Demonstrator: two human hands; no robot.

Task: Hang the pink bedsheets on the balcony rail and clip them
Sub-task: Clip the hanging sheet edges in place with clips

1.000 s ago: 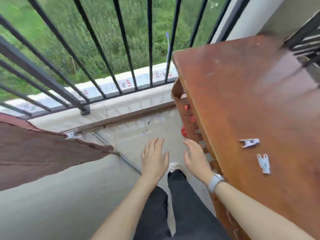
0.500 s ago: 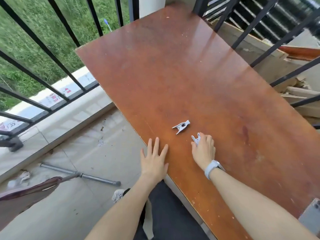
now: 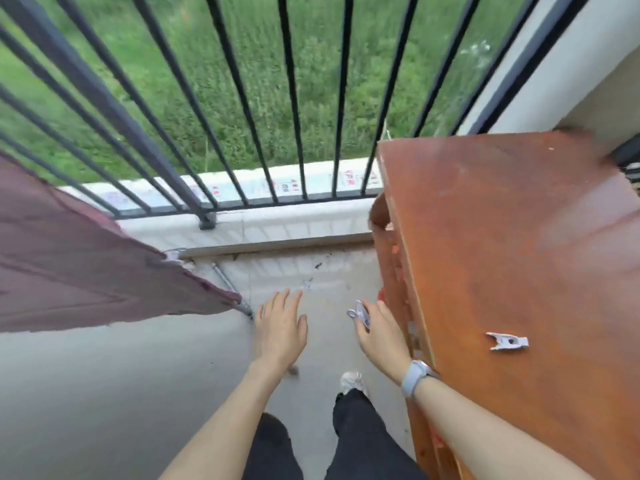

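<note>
A dusky pink bedsheet hangs in from the left, its lower corner reaching toward the floor near my left hand. The black balcony rail runs across the top and left. My right hand is shut on a white clothes clip, held just left of the table's edge. My left hand is open, palm down, fingers apart, holding nothing, just right of the sheet's corner. A second white clip lies on the brown table.
The brown table fills the right side against the wall. A metal pipe lies on the concrete floor by the sheet's corner. A low tiled kerb runs under the rail. My dark trouser legs and a shoe are below.
My right hand has lifted one clip off the table and swung left with it. My view has turned back from the table toward the rail and the sheet.
</note>
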